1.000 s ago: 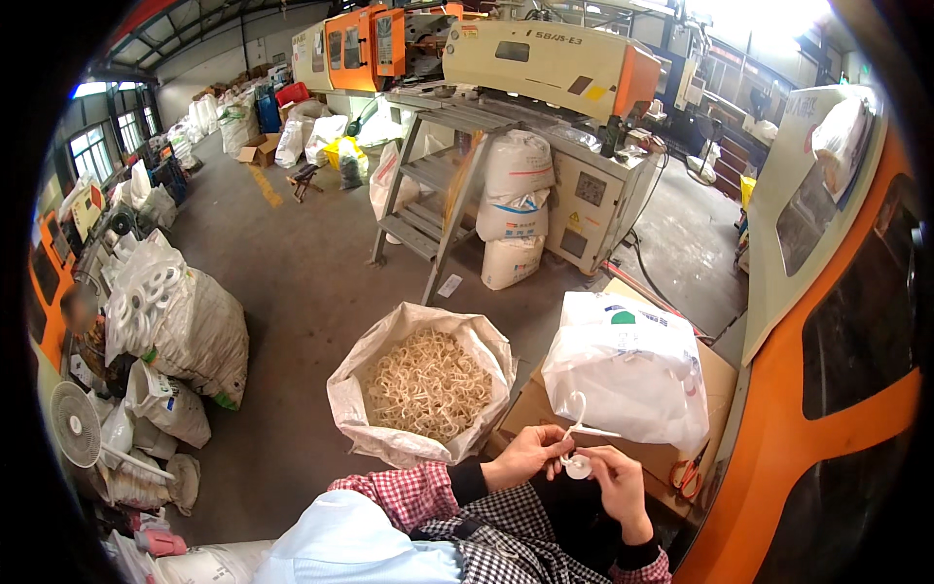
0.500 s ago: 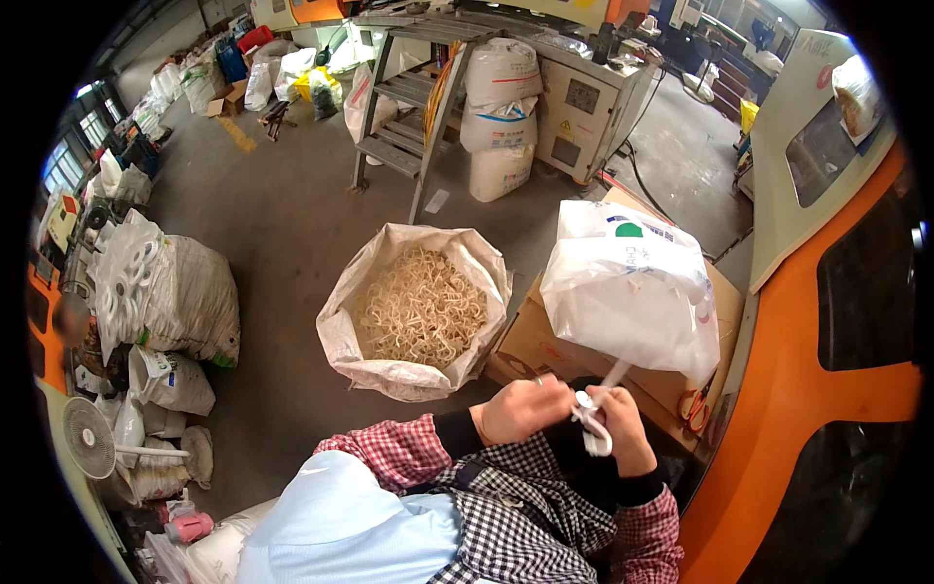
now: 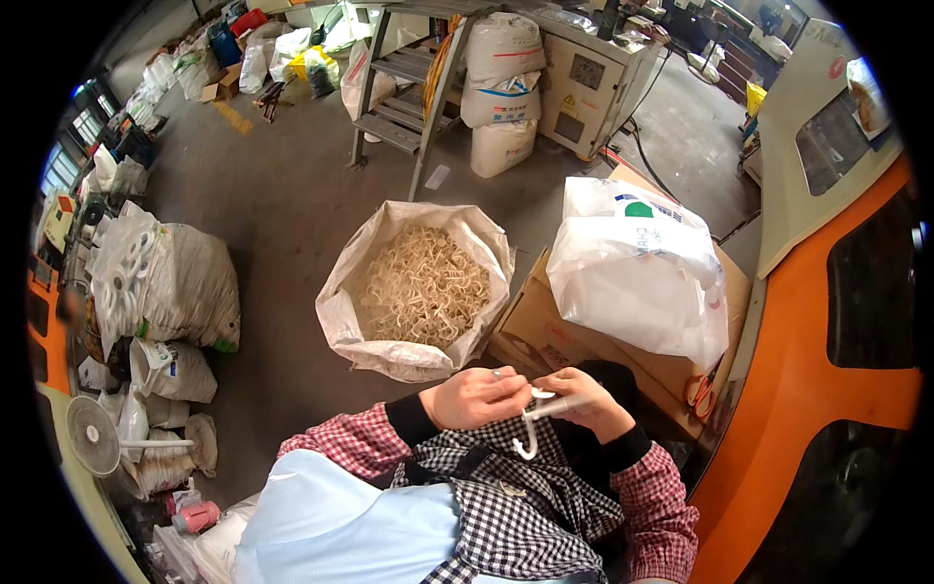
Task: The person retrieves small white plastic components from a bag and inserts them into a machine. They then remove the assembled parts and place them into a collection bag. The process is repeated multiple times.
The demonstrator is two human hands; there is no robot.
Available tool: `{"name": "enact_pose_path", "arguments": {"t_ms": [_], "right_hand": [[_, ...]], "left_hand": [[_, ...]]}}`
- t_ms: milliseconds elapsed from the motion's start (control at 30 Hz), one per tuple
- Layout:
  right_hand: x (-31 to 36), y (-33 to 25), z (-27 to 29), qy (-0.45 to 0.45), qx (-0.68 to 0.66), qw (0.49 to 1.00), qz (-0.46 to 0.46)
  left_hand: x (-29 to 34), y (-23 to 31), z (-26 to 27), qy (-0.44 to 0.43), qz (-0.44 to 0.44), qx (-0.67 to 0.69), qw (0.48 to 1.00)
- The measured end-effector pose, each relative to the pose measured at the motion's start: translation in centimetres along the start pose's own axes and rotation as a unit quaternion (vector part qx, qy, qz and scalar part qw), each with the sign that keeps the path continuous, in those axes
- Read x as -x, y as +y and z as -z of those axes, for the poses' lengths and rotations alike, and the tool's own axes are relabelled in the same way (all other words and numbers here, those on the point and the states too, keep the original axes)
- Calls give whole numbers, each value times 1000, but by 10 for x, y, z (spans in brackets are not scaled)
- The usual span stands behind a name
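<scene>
My right hand (image 3: 592, 401) grips a white plastic hook-shaped part (image 3: 528, 435) with a straight stem, its curved end hanging down over my checked apron. Close beside it, my left hand (image 3: 475, 397) is closed, thumb and fingers pinched together at the part's near end; what lies in the pinch is too small to tell. In front of my hands stands an open white woven sack (image 3: 341, 336) filled with cream-coloured curled plastic scraps (image 3: 423, 287). To the right, a white plastic bag (image 3: 632, 277) rests on a cardboard box (image 3: 559, 341).
Orange-handled scissors (image 3: 699, 397) lie on the box by the bag. An orange machine (image 3: 778, 438) borders my right side. Full sacks (image 3: 190, 287) and a fan (image 3: 92, 436) stand at left. Metal steps (image 3: 399, 107) and stacked bags (image 3: 501, 92) are ahead.
Both hands have moved left and slightly up. The hook-shaped part has turned, its curved end now hanging lower left. The stem no longer points up toward the bag.
</scene>
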State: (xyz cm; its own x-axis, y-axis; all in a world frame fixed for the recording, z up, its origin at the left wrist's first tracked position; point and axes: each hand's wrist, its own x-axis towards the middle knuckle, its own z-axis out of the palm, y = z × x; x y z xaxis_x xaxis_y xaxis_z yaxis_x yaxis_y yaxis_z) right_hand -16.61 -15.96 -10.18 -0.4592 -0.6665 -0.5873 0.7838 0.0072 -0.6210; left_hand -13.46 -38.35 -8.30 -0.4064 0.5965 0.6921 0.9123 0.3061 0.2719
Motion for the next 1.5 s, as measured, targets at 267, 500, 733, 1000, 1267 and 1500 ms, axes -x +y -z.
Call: {"name": "enact_pose_path", "arguments": {"t_ms": [267, 500, 733, 1000, 1267, 1500], "right_hand": [[4, -2, -29, 172, 96, 965, 174], [14, 15, -33, 117, 148, 928, 322], [19, 6, -29, 209, 518, 721, 409], [-3, -20, 13, 4, 180, 980, 84], [-30, -70, 135, 467, 98, 814, 331], [60, -33, 32, 449, 227, 763, 406]], "left_hand": [[5, 10, -37, 187, 364, 281, 868], [3, -4, -39, 209, 515, 554, 620], [-3, 7, -28, 170, 469, 406, 766], [20, -6, 6, 7, 67, -1, 998], [165, -92, -32, 253, 599, 194, 735], [213, -168, -38, -1, 652, -165, 740]]}}
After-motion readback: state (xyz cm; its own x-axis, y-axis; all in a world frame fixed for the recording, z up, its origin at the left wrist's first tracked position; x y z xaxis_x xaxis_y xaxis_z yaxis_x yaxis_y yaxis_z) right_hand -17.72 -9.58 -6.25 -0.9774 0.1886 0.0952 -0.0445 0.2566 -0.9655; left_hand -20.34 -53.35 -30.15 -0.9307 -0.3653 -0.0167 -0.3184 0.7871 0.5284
